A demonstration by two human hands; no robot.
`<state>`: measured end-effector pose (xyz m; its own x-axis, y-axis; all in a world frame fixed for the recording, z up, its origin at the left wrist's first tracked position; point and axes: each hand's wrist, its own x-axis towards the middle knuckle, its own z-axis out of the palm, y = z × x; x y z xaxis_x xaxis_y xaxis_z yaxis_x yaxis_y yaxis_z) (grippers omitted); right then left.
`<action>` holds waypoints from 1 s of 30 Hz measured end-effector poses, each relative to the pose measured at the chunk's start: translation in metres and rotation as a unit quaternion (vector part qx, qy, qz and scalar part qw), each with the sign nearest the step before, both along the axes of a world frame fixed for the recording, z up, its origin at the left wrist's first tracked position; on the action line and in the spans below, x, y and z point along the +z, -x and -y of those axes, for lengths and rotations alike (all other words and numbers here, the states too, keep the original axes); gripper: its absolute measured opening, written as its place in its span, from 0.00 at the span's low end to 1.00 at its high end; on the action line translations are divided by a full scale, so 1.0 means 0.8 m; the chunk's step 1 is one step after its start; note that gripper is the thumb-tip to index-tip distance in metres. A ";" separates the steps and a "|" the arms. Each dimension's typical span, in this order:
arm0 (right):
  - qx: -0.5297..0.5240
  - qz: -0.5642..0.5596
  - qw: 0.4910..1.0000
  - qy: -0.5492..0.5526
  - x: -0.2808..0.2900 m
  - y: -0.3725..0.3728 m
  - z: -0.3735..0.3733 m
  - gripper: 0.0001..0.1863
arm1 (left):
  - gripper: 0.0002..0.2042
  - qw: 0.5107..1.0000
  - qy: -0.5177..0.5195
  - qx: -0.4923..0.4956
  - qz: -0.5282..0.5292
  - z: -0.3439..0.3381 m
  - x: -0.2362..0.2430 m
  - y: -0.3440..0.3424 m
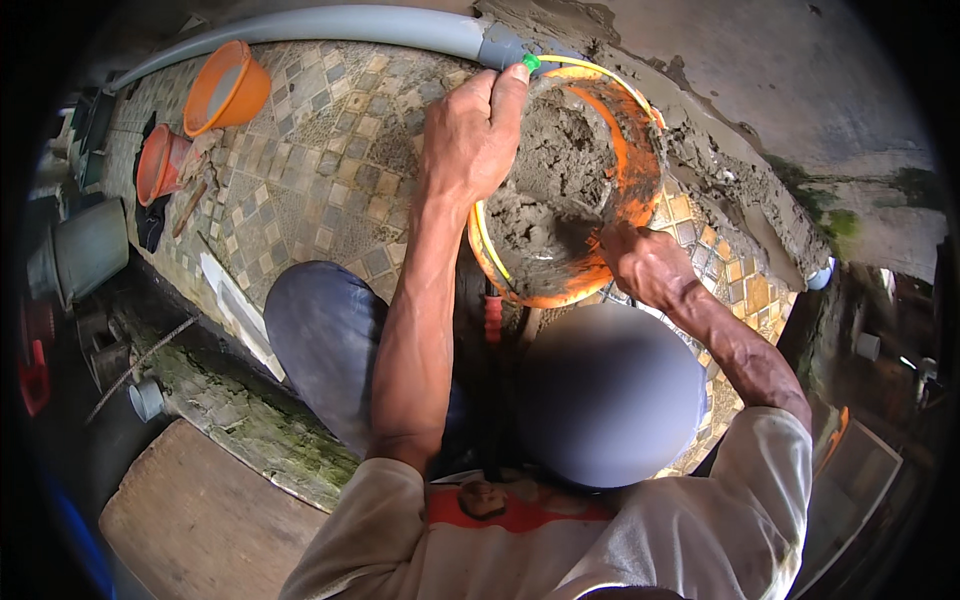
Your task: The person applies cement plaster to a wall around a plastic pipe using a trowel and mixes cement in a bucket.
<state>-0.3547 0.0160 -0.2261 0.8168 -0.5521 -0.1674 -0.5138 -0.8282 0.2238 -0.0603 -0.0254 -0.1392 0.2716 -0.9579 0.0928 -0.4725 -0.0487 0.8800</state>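
An orange bucket (pixel 634 150) holds wet grey mortar (pixel 560 150), with some smeared up its inner wall. My left hand (pixel 475 135) is closed at its far left rim, thumb beside a green piece (pixel 531 62) on the yellow wire-like handle (pixel 600 68). Closed as well, my right hand (pixel 650 262) is at the near right rim, fingers reaching inside the bucket. What it grips is hidden by the fingers and the rim. Below the bucket, a red ribbed handle (pixel 493 318) sticks out between my knees.
A grey pipe (pixel 330 28) runs along the far side of the tiled floor (pixel 300 150). Two orange containers (pixel 228 92) stand at the left. Wet mortar (pixel 735 190) lies along the wall base at right. A wooden board (pixel 205 515) is at lower left.
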 end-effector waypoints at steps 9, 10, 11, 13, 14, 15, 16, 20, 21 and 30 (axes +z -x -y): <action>0.024 0.134 0.991 0.004 0.020 0.067 0.032 0.22 | 0.23 1.000 0.023 -0.002 -0.008 -0.010 -0.001 0.009; 0.001 0.165 0.980 -0.112 0.006 0.043 0.028 0.24 | 0.23 1.000 0.024 0.014 0.004 -0.014 -0.003 0.010; -0.039 0.193 0.955 -0.223 -0.002 0.026 0.022 0.26 | 0.23 0.999 0.029 0.021 0.010 -0.013 -0.005 0.015; -0.113 0.147 0.910 -0.370 -0.002 -0.014 0.023 0.22 | 0.23 0.999 0.035 0.026 0.009 -0.015 -0.009 0.019; -0.144 0.071 0.897 -0.411 0.008 -0.033 0.028 0.17 | 0.23 0.999 0.041 0.028 0.009 -0.012 -0.010 0.022; -0.140 0.155 0.882 -0.423 -0.009 -0.035 0.023 0.17 | 0.22 0.999 0.044 0.024 -0.004 -0.008 -0.011 0.025; -0.131 0.237 0.859 -0.435 -0.012 -0.045 0.017 0.17 | 0.22 0.999 0.043 0.022 -0.015 -0.007 -0.015 0.024; -0.260 0.259 0.751 -0.549 0.027 -0.066 -0.003 0.20 | 0.21 0.998 0.044 0.009 -0.037 -0.013 -0.018 0.011; -0.362 0.256 0.640 -0.628 0.046 -0.079 -0.004 0.21 | 0.21 0.998 0.035 0.013 -0.040 -0.013 -0.018 0.006; -0.402 0.307 0.146 -0.850 0.022 -0.034 -0.001 0.24 | 0.23 0.999 0.032 -0.010 -0.031 -0.012 -0.012 0.001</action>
<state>-0.3274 0.0165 -0.2084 0.7520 -0.0980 -0.6518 -0.0880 0.9651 -0.2467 -0.0614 -0.0155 -0.1490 0.2596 -0.9558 0.1382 -0.4175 0.0180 0.9085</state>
